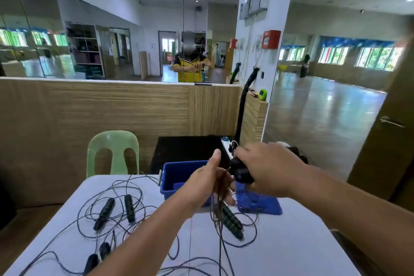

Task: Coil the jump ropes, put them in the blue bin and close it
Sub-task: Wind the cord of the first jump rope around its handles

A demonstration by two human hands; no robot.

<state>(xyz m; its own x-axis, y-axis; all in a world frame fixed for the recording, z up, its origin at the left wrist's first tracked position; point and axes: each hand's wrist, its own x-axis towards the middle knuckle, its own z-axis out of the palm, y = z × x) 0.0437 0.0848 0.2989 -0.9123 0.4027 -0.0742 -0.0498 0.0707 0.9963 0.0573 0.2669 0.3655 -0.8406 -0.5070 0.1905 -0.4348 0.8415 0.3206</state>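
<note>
Fingers [227,197] of left hand [208,184] curled round cord [220,205], right hand [268,168] grips 1 handle [240,173], 5 handles [105,212] on table [291,242], 1 blue bin [179,172] & 1 lid [259,203].

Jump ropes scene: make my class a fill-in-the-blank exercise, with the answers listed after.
The bin is ___ in colour. Its lid lies beside it on the table, so the bin stands ___. The right hand grips a black rope ___. Behind the table stands a ___ chair.
Answers: blue; open; handle; green.
</note>
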